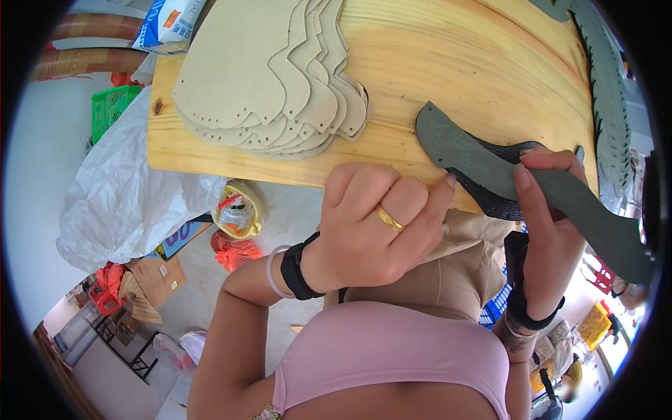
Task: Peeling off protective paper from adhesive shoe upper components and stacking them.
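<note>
My right hand (pixel 553 210) grips a flat, curved grey-green cut piece (pixel 476 157) with faint line markings, thumb on top. Its broad end points to the upper left and has small holes at the edge. The narrow end runs past my hand to the right. My left hand (pixel 381 224) is closed, its fingertips pinched at the lower edge of that piece; whatever is between them is hidden. Beneath the grey-green piece shows a black textured piece (pixel 500 204), partly covered, near the table's front edge.
Fanned beige cut pieces (pixel 238 63) with punched holes are stacked on the wooden table (pixel 420 49). A pile of grey-green pieces (pixel 605 105) lines the right side. Left of the table hang white plastic sheeting (pixel 133 189) and, on the floor, a yellow bucket (pixel 253 217) and red bag (pixel 234 250).
</note>
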The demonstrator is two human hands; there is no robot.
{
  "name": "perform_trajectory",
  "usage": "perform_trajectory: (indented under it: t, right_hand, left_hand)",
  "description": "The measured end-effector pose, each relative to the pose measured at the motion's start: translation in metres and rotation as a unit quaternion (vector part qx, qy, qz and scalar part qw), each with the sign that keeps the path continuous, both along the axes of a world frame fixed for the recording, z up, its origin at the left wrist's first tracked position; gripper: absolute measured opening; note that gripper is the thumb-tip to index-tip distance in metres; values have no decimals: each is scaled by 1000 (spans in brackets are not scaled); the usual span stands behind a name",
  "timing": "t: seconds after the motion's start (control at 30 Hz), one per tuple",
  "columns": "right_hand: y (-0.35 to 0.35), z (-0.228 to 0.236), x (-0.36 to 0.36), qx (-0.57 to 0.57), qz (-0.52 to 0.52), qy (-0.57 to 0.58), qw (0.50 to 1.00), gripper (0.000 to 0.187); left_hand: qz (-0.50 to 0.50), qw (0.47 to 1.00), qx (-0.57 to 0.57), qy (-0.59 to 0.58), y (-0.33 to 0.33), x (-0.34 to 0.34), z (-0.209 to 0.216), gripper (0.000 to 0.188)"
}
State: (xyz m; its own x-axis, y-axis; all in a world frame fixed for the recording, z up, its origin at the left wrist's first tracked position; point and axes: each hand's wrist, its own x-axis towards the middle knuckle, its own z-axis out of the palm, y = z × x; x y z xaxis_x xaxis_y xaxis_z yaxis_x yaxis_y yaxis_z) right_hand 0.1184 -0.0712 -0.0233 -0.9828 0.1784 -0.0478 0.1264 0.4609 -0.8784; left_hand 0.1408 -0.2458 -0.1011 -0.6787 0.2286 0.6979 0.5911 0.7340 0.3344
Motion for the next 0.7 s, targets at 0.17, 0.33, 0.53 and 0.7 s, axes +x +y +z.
perform_trajectory:
  t: [0.17,0.33,0.53,0.7]
  right_hand:
    - [0,0,-1,24,7,-5,1000,9]
    - [1,-1,-4,78,19,10,997,6]
    - [4,2,-6,130,46,-20,990,8]
    - [2,2,-7,142,44,-24,989,9]
  left_hand:
    - [2,1000,9,-3,1,0,0,39]
    - [-6,1000,12,-16,0,0,2,39]
    - [-9,1000,8,-28,-1,1,4,38]
    - [-10,999,4,-31,-2,2,4,38]
